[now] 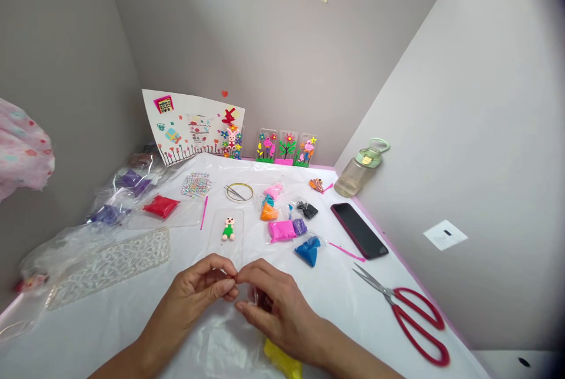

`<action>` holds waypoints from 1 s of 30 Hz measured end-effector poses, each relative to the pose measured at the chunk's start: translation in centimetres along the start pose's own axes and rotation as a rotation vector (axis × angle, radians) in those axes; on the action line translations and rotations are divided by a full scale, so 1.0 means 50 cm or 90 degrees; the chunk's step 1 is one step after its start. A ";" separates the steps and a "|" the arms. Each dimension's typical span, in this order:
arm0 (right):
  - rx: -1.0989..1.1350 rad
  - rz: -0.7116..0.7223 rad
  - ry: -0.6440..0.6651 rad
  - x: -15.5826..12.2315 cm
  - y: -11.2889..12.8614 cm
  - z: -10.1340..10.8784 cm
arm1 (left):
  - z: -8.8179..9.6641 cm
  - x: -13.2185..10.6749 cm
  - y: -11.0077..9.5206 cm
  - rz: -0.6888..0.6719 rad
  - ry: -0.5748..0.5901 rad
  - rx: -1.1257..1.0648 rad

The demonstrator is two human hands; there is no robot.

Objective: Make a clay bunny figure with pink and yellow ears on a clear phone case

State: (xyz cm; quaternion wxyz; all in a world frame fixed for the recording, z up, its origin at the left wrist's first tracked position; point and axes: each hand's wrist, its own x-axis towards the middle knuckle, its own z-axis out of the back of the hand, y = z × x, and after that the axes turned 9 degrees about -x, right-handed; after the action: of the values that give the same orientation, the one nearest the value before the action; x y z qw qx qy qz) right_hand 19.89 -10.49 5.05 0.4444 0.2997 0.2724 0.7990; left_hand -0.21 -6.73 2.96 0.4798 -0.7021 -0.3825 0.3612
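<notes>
My left hand (205, 285) is closed in a pinch near the table's front, its fingertips meeting those of my right hand. What it pinches, if anything, is too small to make out. My right hand (280, 305) curls round a clear plastic packet (263, 299) with something dark reddish-brown inside, mostly hidden by the fingers. Under the right wrist lies a yellow clay packet (282, 361). Just beyond both hands, a clear phone case (238, 243) lies flat, bearing a small clay figure (228, 230) with a pale head and feet and a green body.
Right of the hands are red-handled scissors (392, 296), a phone (358, 230), a bottle (359, 170) and a blue clay packet (308, 251). A pink clay packet (281, 231) lies farther back. On the left are a clear patterned tray (110, 267), red clay (161, 206) and rhinestones (196, 185).
</notes>
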 end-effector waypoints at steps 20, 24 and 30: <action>-0.244 0.104 -0.161 -0.008 -0.018 -0.001 | -0.023 -0.011 -0.011 0.100 0.021 -0.144; -0.231 0.110 -0.145 -0.009 -0.006 -0.022 | -0.030 -0.013 -0.002 0.107 0.050 -0.135; -0.217 0.102 -0.149 -0.007 -0.016 -0.015 | -0.027 -0.007 -0.004 0.088 0.043 -0.110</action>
State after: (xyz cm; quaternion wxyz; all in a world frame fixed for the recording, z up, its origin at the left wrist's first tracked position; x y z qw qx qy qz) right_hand 19.93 -10.57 3.92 0.4526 0.3316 0.0553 0.8259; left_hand 0.75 -7.53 3.56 0.4041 -0.7775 -0.3465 0.3348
